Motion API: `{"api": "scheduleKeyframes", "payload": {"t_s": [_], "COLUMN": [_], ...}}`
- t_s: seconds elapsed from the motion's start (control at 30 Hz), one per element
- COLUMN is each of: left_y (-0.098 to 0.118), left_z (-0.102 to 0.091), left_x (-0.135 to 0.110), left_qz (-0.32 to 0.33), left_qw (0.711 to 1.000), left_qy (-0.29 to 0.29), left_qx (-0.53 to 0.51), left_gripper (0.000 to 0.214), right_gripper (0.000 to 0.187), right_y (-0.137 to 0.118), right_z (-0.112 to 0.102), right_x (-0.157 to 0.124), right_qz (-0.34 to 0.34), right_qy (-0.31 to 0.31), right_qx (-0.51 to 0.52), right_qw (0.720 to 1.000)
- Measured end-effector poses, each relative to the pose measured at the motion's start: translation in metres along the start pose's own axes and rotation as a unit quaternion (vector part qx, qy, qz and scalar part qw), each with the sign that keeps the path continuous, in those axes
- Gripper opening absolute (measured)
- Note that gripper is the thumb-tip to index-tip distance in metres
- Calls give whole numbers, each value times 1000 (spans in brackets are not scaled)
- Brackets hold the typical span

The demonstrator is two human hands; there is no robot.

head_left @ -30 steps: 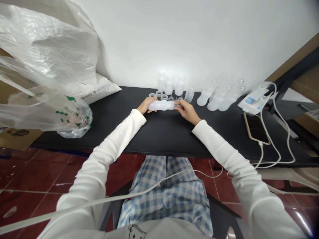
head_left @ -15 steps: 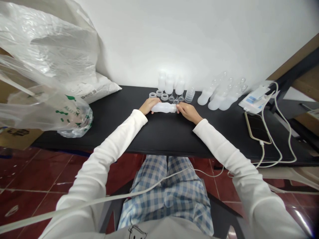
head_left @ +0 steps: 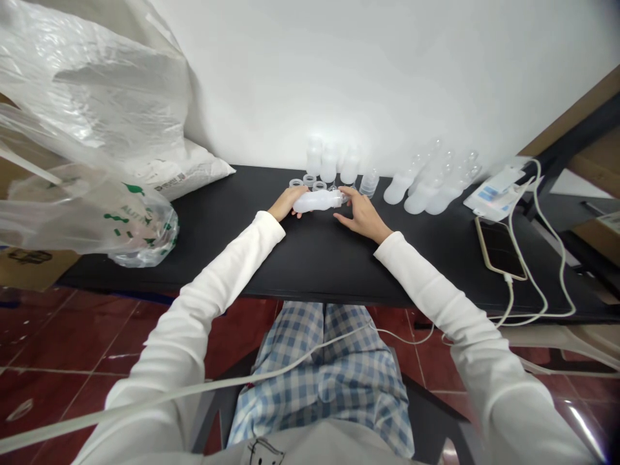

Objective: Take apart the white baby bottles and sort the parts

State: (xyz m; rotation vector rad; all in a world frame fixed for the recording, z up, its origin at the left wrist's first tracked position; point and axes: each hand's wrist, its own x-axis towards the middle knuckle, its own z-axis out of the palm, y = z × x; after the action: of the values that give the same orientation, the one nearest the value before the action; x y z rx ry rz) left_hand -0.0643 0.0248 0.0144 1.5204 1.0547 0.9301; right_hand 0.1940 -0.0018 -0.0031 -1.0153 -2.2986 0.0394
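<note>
A frosted white baby bottle (head_left: 316, 201) lies sideways above the black table, its neck toward the right. My left hand (head_left: 287, 203) is wrapped round its base end. At the neck, my right hand (head_left: 363, 217) is open, thumb and forefinger spread apart, the forefinger close to the bottle's tip; whether it touches, I cannot tell. Just behind are several collar rings (head_left: 296, 184) and clear teats, the teats now mostly hidden by the bottle and my right hand. Several uncapped bottles (head_left: 329, 163) stand by the wall, beside a stack of clear caps (head_left: 369, 183).
Several bottles with clear domed tops (head_left: 417, 199) stand right of the caps. Farther right lie a phone (head_left: 500, 248) with a white cable and a blue-and-white packet (head_left: 494, 192). Large plastic sacks (head_left: 121, 97) and a clear bag (head_left: 140, 226) fill the left.
My right hand has loosened its grip at the bottle's neck, and its fingers have spread. The bottle in my left hand has tilted slightly, its neck end rising in view.
</note>
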Motion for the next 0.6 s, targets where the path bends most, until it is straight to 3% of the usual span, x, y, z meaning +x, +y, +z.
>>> {"api": "scheduleKeyframes", "payload": {"t_s": [0.13, 0.47, 0.6], "left_y": [-1, 3, 5], "left_z": [-1, 0, 1], "left_x": [1, -5, -5], "left_qz": [1, 14, 8], "left_qw": [1000, 999, 999], "left_qy": [0, -16, -12], "left_qx": [9, 38, 41], "left_gripper": [54, 36, 36], "right_gripper": [44, 65, 55], "right_y": [2, 5, 2], "right_z": [-3, -4, -4], "right_x": [1, 2, 1], "right_qz": [-9, -9, 8], "right_qy": [-11, -50, -28], "right_qx": [0, -74, -49], "right_qw": [1000, 996, 998]}}
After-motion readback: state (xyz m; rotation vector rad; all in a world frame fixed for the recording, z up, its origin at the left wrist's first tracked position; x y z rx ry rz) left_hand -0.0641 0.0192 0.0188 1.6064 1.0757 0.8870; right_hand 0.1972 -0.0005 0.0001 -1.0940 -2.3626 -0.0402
